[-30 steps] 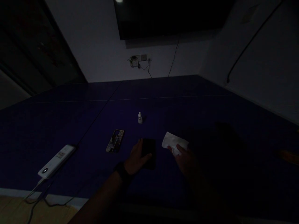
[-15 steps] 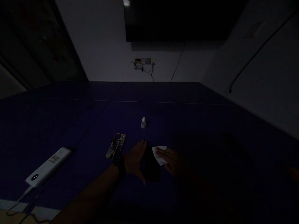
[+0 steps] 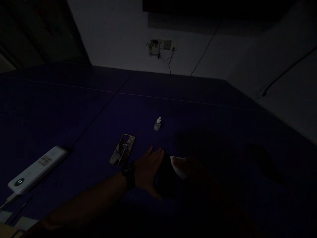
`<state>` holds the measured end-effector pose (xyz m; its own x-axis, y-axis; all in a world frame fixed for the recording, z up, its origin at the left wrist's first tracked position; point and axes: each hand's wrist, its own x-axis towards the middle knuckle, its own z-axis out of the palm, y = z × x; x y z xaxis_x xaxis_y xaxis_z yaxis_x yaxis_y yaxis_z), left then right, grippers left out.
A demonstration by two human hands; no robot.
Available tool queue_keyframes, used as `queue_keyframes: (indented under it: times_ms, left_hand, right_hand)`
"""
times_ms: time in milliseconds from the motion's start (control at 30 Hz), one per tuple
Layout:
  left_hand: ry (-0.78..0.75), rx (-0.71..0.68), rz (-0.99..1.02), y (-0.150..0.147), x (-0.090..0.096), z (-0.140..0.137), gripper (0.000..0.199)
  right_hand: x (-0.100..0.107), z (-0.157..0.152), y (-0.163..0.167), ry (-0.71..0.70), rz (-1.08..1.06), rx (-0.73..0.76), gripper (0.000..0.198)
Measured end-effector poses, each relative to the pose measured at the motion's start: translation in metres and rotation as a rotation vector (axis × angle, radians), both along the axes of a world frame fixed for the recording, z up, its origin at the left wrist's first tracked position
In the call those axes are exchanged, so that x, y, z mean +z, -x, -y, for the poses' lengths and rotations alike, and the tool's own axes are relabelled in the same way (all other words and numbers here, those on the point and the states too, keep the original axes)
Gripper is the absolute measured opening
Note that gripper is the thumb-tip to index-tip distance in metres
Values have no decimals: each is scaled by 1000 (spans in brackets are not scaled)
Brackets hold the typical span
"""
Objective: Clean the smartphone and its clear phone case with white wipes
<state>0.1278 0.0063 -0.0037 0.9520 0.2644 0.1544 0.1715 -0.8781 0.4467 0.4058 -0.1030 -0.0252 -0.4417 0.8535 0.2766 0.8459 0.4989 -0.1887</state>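
Observation:
A black, flat, rectangular slab (image 3: pixel 166 180), probably a phone, lies on the dark blue table; the dim light hides its details. My left hand (image 3: pixel 147 170), with a dark watch on the wrist, rests along the slab's left edge, fingers and thumb stretched apart. At the slab's right side, my right hand (image 3: pixel 192 167) holds a folded white wipe (image 3: pixel 178 168), fingers pressed on it; much of this hand is lost in shadow. Beyond my hands a small dropper bottle (image 3: pixel 157 125) with a white cap stands upright. A patterned phone case (image 3: pixel 123 149) lies left of my left hand.
A long white power bank (image 3: pixel 38 170) with a cable plugged in lies on the left of the table (image 3: pixel 99 129). At the back are a wall with sockets and cords (image 3: pixel 162 46) and a dark screen (image 3: pixel 210 8). A dark cable (image 3: pixel 287 72) hangs at right.
My view has tilted down and shifted. My right hand, with the wipe, has moved right across the slab toward its right edge; less of the wipe shows. My left hand stays at the slab's left edge.

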Motion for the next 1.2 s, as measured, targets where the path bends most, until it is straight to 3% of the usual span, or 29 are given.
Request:
queue_keyframes:
  times_ms: [100,267,433,700,967,1200]
  left_hand:
    - [4,-1,12,0,0,1,156]
    - [16,1,25,0,2,3,152]
    - [1,0,44,1,-2,2,144]
    - [-32,3,83,1,-6,3,140]
    - [-10,71,79,-2,-6,3,153]
    - [53,36,25,0,1,1,156]
  right_hand:
    - [4,0,5,41,-3,84,55]
    - [8,-10,10,13,16,19,64]
    - [-5,-6,14,-25,43,108,62]
    - [-11,-10,7,-6,-16,36,58]
    - [-16,-4,-5,47,-31,16,58]
    - [-2,-6,13,59,-11,78,59]
